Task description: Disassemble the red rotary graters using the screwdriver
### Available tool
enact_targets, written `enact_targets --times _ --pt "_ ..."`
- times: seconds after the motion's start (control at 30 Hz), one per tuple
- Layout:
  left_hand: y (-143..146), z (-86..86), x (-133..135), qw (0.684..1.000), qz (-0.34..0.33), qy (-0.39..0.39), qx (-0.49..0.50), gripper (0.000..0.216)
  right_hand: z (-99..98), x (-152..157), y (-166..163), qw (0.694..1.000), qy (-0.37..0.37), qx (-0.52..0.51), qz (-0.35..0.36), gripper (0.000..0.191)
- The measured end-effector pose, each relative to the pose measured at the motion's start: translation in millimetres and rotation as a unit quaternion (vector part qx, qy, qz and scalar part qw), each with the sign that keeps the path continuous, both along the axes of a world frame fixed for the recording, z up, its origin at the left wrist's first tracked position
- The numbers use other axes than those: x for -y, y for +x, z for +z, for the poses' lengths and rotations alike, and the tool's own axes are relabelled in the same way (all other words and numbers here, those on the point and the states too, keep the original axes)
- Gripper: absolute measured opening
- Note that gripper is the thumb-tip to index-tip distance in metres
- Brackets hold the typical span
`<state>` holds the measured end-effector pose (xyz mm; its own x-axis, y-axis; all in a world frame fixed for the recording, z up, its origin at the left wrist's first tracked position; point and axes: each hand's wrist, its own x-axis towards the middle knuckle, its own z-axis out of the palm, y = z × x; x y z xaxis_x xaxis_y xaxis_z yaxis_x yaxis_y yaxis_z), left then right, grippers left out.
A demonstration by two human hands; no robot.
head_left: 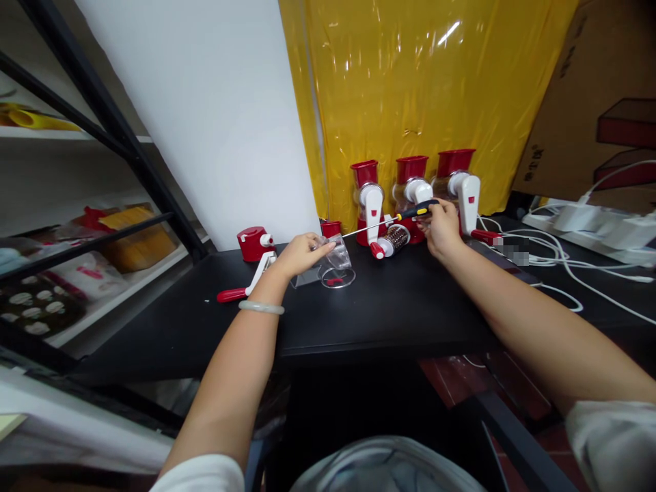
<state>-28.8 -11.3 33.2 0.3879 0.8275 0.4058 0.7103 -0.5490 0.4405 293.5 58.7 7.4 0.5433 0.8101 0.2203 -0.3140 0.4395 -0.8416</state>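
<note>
My right hand (441,229) is closed round the black and yellow handle of a screwdriver (411,211). Its long shaft slants down to the left and reaches a clear plastic grater housing (338,256). Fingers of my left hand (305,254) grip that housing near the shaft's tip; the exact contact is hidden. Left of this hand sit a red grater base (252,244) and a white crank with a red handle (233,294). A metal grater drum (395,240) lies below the screwdriver.
Red and white rotary graters (367,195) stand along the back, before a yellow plastic sheet (369,89). White cables (558,253) and a power strip (589,222) lie at the right, near a cardboard box (568,102). A shelf rack (128,164) rises at the left.
</note>
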Motion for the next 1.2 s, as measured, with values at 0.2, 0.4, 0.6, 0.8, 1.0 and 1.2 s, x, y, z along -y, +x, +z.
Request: enact_targets --times 0.2,0.4,0.6,0.8,1.0,1.2 --pt "0.4 0.5 0.8 1.0 -0.006 0.01 -0.002 0.058 -3.7 -4.4 2.3 1.0 0.031 0.003 0.004 0.027" --pt "2.0 2.0 2.2 1.0 -0.007 0.003 0.004 0.059 -1.5 -0.7 0.8 0.999 0.04 -0.01 0.01 0.028" --pt "1.5 1.3 1.6 1.0 -0.006 0.005 0.007 0.058 -3.1 -0.3 -0.1 0.999 0.037 -0.006 0.024 0.033" --pt "0.7 1.3 1.3 1.0 -0.01 0.003 0.002 0.058 -9.1 -7.1 1.7 0.999 0.053 0.004 -0.013 0.04" --pt "1.4 1.4 1.3 1.0 -0.003 0.003 0.003 0.058 -9.6 -9.6 0.9 0.999 0.04 -0.012 -0.035 0.041" --pt "2.0 1.8 2.1 1.0 -0.01 0.005 0.003 0.057 -5.0 -3.3 -2.6 0.998 0.034 -0.056 0.012 0.029"
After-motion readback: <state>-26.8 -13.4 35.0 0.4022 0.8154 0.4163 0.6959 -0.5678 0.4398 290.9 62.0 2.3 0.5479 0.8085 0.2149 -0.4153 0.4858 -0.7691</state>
